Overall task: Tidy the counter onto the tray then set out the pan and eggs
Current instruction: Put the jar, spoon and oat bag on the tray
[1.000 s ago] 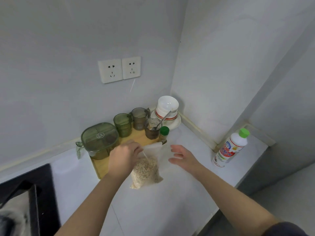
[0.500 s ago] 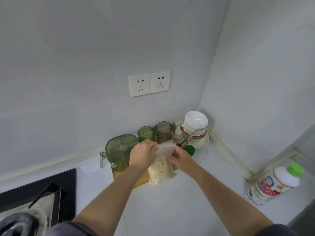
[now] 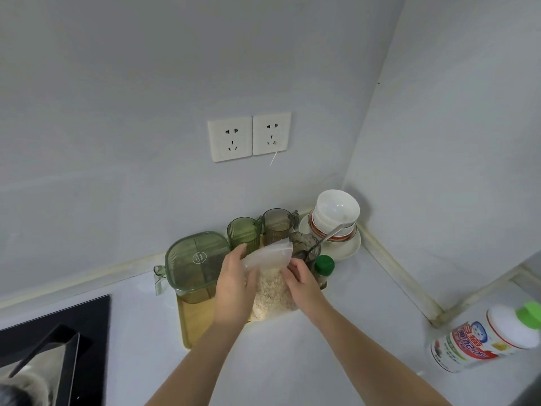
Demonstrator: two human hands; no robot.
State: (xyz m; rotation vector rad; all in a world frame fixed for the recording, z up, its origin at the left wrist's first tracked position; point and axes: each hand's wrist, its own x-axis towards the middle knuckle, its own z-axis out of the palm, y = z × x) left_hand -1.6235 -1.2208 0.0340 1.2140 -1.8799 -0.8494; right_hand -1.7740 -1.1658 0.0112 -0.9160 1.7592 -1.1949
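While hands (image 3: 234,285) (image 3: 301,284) hold the bag (image 3: 270,291), bottle label (image 3: 468,344) blurs.

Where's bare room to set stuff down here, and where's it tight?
Free: the counter between the wooden tray and the white bottle, the strip between the hob and the tray, and the tray's front-left corner. Crowded: the tray's back (green container, cups) and the corner bowl stack.

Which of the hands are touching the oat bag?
Touching, both. The head view shows the left hand gripping the oat bag near its top and the right hand holding its right edge.
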